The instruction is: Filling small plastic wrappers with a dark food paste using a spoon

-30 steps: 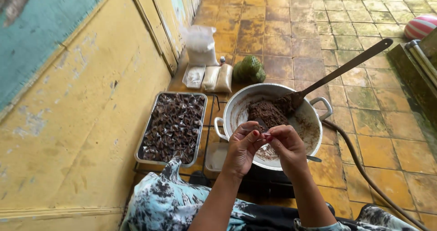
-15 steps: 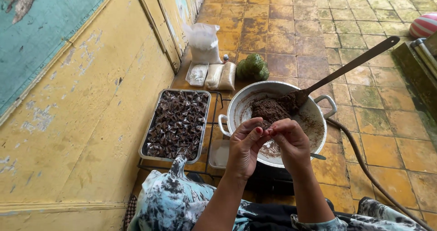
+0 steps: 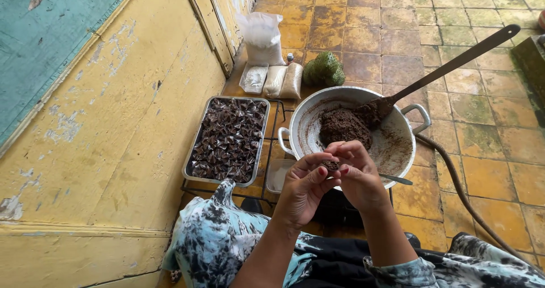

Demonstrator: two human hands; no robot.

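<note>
Left hand: the left hand [image 3: 304, 188] is cupped, fingertips pinching a small dark lump [image 3: 330, 165].
Right hand: the right hand [image 3: 359, 174] meets it from the other side, fingers pressed on the same lump.
Lump: held between both hands, just above the pan's near rim.
Pan: a white 2-handled pan [image 3: 309, 123] holds a brown mound [image 3: 344, 127]; a long dark spatula [image 3: 443, 72] rests in it.
Tray: a metal tray [image 3: 193, 157] of dark wrapped pieces sits left.
Beyond: a white bag [image 3: 262, 37] and a green fruit [image 3: 323, 71] by the wall.

Worn yellow wall [image 3: 113, 151] with peeling teal patch [image 3: 51, 49] at left; mossy ochre floor tiles [image 3: 443, 15] under flat daylight.
</note>
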